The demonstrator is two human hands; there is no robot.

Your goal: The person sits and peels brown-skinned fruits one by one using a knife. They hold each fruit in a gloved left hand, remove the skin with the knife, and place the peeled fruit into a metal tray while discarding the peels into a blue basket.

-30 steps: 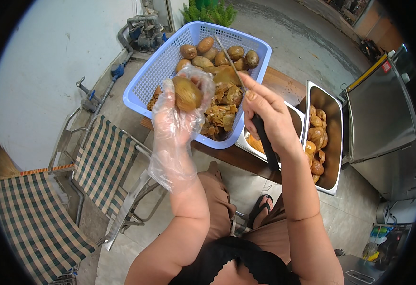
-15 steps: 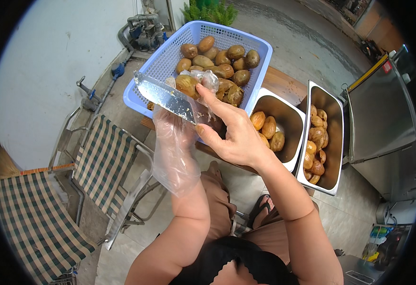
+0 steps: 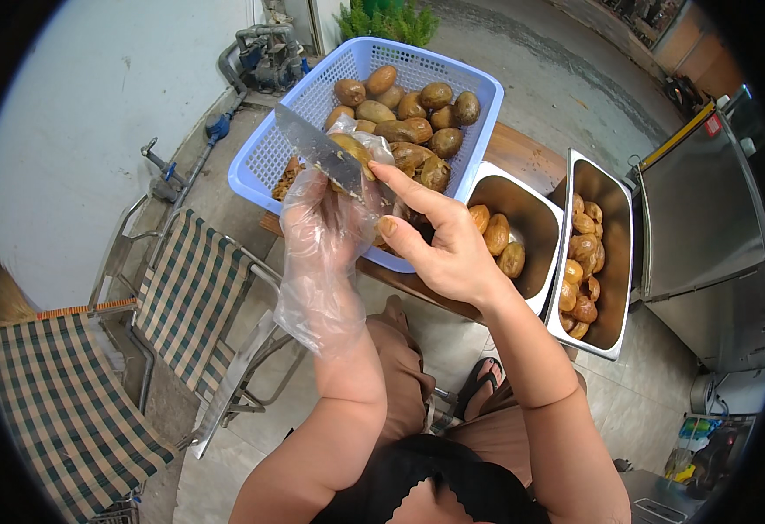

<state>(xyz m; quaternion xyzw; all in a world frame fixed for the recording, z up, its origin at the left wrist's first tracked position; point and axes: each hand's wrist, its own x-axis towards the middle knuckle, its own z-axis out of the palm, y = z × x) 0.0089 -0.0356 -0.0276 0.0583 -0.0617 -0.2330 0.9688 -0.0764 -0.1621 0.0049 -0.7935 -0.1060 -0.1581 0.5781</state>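
Observation:
My left hand (image 3: 323,253), in a loose clear plastic glove, grips a yellowish-brown oval fruit (image 3: 353,150) over the near side of a blue perforated basket (image 3: 251,170). My bare right hand (image 3: 454,253) is closed on a knife (image 3: 317,150); its handle is mostly hidden behind the fingers. The broad blade, flecked with bits of pulp, points up and to the left and crosses in front of the fruit. My right index finger stretches along toward the fruit. Several whole brown oval fruits (image 3: 413,106) lie in the basket, with peel scraps (image 3: 288,179) at its left side.
Right of the basket stand two deep metal pans, the nearer (image 3: 535,279) and farther one (image 3: 614,323), each holding peeled-looking fruits. They rest on a wooden table (image 3: 522,157). Checkered folding chairs (image 3: 194,297) stand at left, near wall pipes (image 3: 216,131). A steel cabinet (image 3: 692,210) is at right.
The knife blade has tipped steeper and shifted slightly right across the fruit. My left hand has turned a little, and my right hand has moved slightly right and down.

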